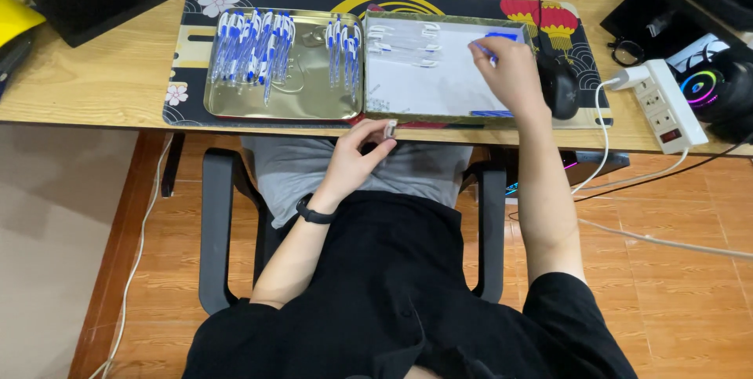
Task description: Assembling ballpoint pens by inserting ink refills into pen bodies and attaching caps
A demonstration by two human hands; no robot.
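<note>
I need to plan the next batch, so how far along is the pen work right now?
Done: many blue-and-white pens lie heaped in the gold tray, plus a smaller group. In hand: the left hand pinches a small clear part at the desk edge, and the right hand reaches into the box at a blue piece. Left: a few clear barrels in that box.

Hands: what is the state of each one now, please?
Left hand: closed on a small clear pen part.
Right hand: closed on a blue pen piece over the box.
</note>
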